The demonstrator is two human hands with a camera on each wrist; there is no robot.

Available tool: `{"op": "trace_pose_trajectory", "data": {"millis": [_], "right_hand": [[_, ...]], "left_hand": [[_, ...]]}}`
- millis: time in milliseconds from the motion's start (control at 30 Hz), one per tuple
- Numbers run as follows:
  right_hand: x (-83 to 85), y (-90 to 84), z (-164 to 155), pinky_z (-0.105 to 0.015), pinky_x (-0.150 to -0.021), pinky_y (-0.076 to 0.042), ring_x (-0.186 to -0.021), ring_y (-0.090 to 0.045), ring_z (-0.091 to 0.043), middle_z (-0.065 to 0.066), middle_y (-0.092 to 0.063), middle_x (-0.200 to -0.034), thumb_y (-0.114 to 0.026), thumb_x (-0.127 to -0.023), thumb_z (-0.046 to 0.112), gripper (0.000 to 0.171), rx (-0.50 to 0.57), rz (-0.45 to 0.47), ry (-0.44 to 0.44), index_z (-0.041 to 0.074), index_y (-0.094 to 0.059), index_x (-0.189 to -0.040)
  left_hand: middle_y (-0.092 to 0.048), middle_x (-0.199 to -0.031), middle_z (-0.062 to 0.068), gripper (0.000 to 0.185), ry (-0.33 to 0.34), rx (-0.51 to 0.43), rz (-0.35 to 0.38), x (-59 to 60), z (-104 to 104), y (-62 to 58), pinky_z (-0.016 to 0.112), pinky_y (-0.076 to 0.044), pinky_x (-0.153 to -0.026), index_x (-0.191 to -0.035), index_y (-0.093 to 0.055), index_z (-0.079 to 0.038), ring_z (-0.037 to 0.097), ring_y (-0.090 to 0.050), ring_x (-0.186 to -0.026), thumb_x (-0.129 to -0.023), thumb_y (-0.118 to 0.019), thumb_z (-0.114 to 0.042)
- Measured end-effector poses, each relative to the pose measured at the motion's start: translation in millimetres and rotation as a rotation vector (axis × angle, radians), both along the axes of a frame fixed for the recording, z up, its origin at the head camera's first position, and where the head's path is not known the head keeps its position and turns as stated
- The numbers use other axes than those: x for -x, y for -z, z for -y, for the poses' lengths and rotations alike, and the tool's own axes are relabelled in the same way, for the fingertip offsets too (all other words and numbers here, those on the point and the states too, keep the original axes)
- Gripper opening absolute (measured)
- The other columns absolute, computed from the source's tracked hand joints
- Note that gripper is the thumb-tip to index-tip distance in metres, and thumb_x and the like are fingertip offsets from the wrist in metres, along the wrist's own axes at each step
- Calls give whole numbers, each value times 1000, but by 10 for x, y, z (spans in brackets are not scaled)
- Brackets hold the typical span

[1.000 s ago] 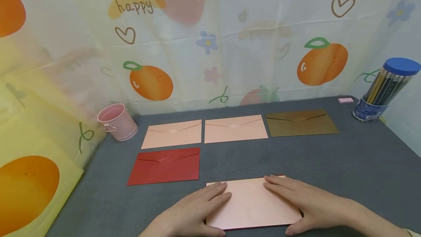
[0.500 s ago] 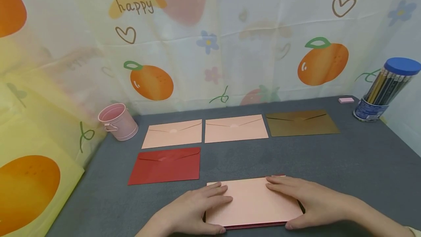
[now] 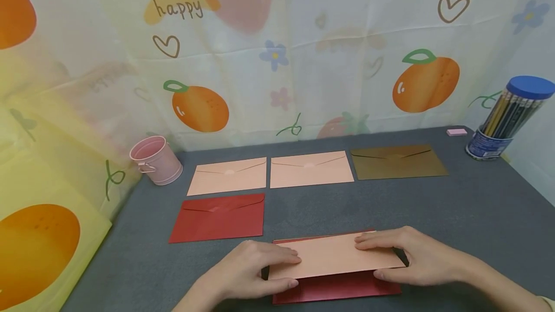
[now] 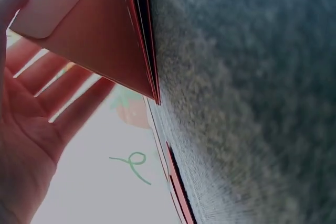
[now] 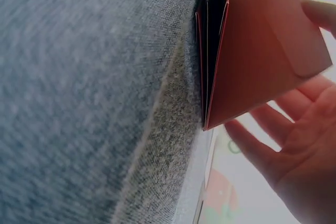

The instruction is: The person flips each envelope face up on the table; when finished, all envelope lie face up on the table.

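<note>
Both hands pinching one pink envelope (image 3: 336,255): left hand (image 3: 249,269) gripping its left end, right hand (image 3: 412,254) its right, lifting above a red envelope (image 3: 338,289) on the bench (image 3: 455,211). Beyond the grip: two pink, one red, one gold. Curtain (image 3: 178,9) reading "happy".

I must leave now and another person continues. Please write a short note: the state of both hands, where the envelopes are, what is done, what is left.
Left hand: pinches the left end of the top pink envelope.
Right hand: pinches its right end.
The envelope's near edge is raised, the far edge still on the stack; a red envelope shows beneath it.
Done: four envelopes lie flap-up on the grey table: two pink and one olive in the far row, one red in front at the left.
Left: the held envelope and the stack below, probably to be laid out beside the red one.
</note>
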State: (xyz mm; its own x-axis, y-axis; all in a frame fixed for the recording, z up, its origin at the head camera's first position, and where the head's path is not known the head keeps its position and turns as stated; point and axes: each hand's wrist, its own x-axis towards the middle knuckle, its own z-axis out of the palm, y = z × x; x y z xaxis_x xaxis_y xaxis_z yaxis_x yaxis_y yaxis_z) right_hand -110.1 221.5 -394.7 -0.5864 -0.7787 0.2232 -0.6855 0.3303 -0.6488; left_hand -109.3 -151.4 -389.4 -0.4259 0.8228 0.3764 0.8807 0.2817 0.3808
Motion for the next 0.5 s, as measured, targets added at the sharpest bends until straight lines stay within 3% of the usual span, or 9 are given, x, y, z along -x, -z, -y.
{"op": "trace_pose_trajectory", "data": {"millis": [167,500], "right_hand": [[50,5,15,-25,-86,-52,-113,-62,-13,-1,-65,-125,-67,-94,14,36,103,30,11,16,-64,-129],[95,27,95,-20,-72,-53,-91,-68,-12,-1,-72,-106,-67,-88,-6,34,252,-41,17,14,-70,-116]], "left_hand": [[-71,-103,-10,17,16,-116,-91,48,-2,-46,13,-50,-78,-110,-72,-18,-5,-64,-96,-95,-65,-25],[-72,-92,-9,13,-61,-216,-117,95,-7,-111,13,-51,-72,-103,-75,-15,-4,-66,-83,-94,-66,-19]]}}
